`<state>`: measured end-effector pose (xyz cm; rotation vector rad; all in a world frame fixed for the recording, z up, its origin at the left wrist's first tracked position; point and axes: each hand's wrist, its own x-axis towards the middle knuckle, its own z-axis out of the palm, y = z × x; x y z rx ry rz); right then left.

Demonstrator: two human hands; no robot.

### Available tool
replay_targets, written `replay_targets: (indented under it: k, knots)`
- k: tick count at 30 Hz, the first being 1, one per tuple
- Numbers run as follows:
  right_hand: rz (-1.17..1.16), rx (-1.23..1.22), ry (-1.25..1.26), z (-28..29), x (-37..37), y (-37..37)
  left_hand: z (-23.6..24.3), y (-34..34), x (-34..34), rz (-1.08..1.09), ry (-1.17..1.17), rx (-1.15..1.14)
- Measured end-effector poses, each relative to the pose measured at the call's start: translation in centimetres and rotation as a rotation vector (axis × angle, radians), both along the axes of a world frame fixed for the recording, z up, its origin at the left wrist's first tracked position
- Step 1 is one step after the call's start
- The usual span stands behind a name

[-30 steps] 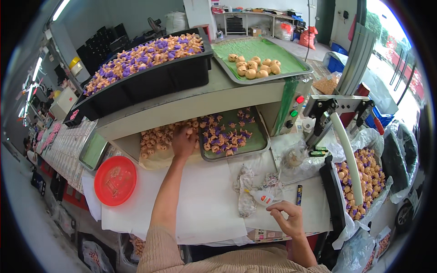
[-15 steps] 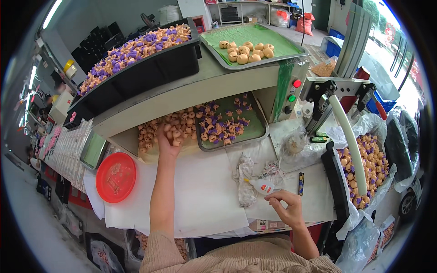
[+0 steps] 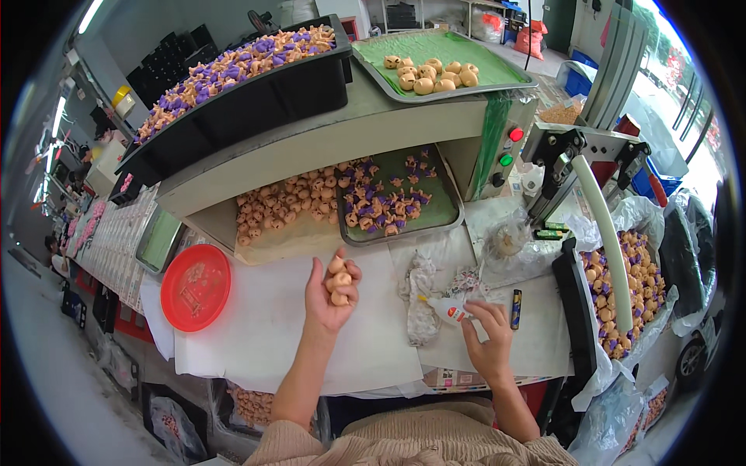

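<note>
Above the white work surface, my left hand (image 3: pixel 329 301) is closed around a few small peach-coloured doll heads (image 3: pixel 340 281). My right hand (image 3: pixel 489 338) has its thumb and fingers at the base of a small white squeeze bottle (image 3: pixel 448 310) with a yellow tip. That bottle lies tilted, its tip over a crumpled, stained cloth (image 3: pixel 422 314). Under the shelf, many more loose heads (image 3: pixel 272 208) are heaped on brown paper. Beside them, a grey tray (image 3: pixel 444 206) with a green base holds small purple-and-peach figures (image 3: pixel 386 203).
On the shelf stand a black bin (image 3: pixel 256 109) full of figure bodies and a green-lined tray (image 3: pixel 497 74) with larger heads. A red plate (image 3: pixel 196 289) lies at left. A dark marker-like stick (image 3: pixel 516 309) is right of my hand. A lever press (image 3: pixel 602 233) overhangs a figure-filled bin at right.
My left hand has come back from the heap toward me with heads in its grasp. My right hand has shifted up to the bottle's base, its fingers spread further round it.
</note>
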<state>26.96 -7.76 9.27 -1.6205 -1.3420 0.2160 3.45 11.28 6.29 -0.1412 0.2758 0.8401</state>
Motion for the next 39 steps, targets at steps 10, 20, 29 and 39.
replay_targets:
  k: [10, 20, 29, 39]
  knots:
    - [0.034, -0.238, -0.204, -3.2, -0.6, 1.7, -2.7, -8.2, 1.2, -0.092, -0.146, -0.073]
    - [0.080, -0.197, 0.252, -2.2, -1.0, -1.5, -4.0, -11.1, 1.0, -0.226, -0.181, 0.010]
    - [0.112, -0.095, 0.547, -2.7, -2.9, -3.5, -4.9, -12.6, 1.0, -0.324, 0.066, 0.126]
    - [0.136, 0.051, 0.460, -2.6, -3.2, -3.9, -5.0, -13.3, 1.1, -0.316, 0.077, 0.256]
